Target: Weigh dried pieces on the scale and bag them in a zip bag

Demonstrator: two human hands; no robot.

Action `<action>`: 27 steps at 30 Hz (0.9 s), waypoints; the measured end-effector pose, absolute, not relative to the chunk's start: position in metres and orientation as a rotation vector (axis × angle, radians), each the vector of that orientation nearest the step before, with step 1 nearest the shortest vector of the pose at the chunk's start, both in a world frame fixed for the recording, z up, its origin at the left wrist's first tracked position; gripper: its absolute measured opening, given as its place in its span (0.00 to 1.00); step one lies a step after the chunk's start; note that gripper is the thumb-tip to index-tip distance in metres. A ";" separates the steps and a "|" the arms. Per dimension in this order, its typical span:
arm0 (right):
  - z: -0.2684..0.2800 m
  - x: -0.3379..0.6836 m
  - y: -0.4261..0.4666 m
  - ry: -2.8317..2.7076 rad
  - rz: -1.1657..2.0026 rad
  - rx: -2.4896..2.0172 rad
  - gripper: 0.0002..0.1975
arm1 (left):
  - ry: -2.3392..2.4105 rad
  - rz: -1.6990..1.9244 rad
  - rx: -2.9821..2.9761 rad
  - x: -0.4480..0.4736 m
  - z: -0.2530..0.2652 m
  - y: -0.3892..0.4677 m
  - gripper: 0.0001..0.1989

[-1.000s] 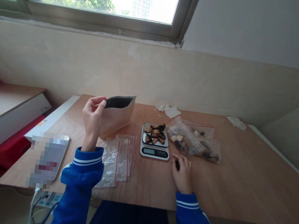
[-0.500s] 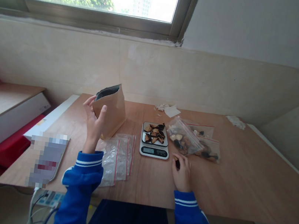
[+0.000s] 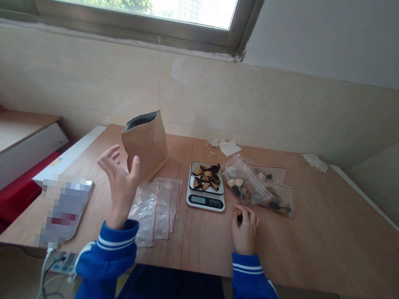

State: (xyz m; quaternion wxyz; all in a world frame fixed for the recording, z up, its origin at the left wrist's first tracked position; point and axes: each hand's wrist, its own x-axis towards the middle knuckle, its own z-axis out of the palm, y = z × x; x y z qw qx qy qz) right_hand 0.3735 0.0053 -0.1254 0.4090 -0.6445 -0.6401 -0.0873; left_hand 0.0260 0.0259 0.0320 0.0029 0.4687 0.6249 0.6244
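My left hand point(image 3: 120, 180) is raised with fingers spread, holding nothing, just in front of an upright brown paper bag point(image 3: 147, 144) whose dark-lined mouth gapes. Low over the table, my right hand point(image 3: 245, 229) is closed round a dark-and-tan dried piece point(image 3: 239, 217), partly hidden by the fingers. Between the hands stands a white digital kitchen scale point(image 3: 205, 203); its display is too small to read. Several similar dried pieces point(image 3: 207, 176), black outside and tan inside, lie on its plate. Flat clear zip bags point(image 3: 148, 217) with red seal lines overlap next to my left forearm.
Filled zip bags point(image 3: 249, 189) holding like pieces lie right of the scale. White scraps of paper point(image 3: 229, 147) are at the table's back, and another crumpled scrap point(image 3: 315, 163) sits farther right. A phone point(image 3: 64, 212) with a cable lies at the left edge.
My left hand has let go of the paper bag and drawn back toward me. My right hand has shifted slightly right, still holding the dried piece.
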 end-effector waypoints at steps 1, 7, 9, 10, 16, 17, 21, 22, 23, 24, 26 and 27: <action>-0.126 0.374 0.005 -1.606 -0.220 -1.638 0.13 | 2.003 1.842 1.482 0.026 0.023 0.019 0.23; -0.122 0.371 0.002 -1.557 -0.237 -1.721 0.13 | 2.017 0.867 1.694 0.031 -0.045 -0.013 0.13; -0.119 0.370 0.001 -1.552 -0.243 -1.718 0.13 | 2.118 0.617 1.768 0.036 -0.056 -0.022 0.13; -0.118 0.369 0.001 -1.548 -0.245 -1.714 0.13 | 2.160 0.519 1.802 0.038 -0.058 -0.025 0.13; -0.112 0.365 -0.001 -1.562 -0.232 -1.671 0.13 | 2.246 0.272 1.876 0.053 -0.047 -0.032 0.12; -0.111 0.365 -0.002 -1.565 -0.228 -1.659 0.13 | 2.267 0.258 1.862 0.054 -0.046 -0.031 0.11; -0.099 0.363 -0.005 -1.544 -0.198 -1.575 0.14 | 2.274 0.379 1.832 0.055 -0.047 -0.026 0.10; -0.093 0.360 -0.006 -1.518 -0.180 -1.538 0.14 | 2.255 0.463 1.818 0.053 -0.047 -0.024 0.10; -0.085 0.355 -0.009 -1.480 -0.150 -1.496 0.13 | 2.226 0.570 1.794 0.053 -0.045 -0.022 0.10; -0.076 0.348 -0.011 -1.437 -0.100 -1.449 0.13 | 2.178 0.694 1.767 0.052 -0.043 -0.020 0.10; -0.055 0.328 -0.018 -1.373 0.079 -1.361 0.12 | 2.016 0.953 1.722 0.056 -0.033 -0.016 0.10; -0.044 0.315 -0.021 -1.391 0.227 -1.314 0.12 | 1.881 1.062 1.727 0.061 -0.026 -0.014 0.10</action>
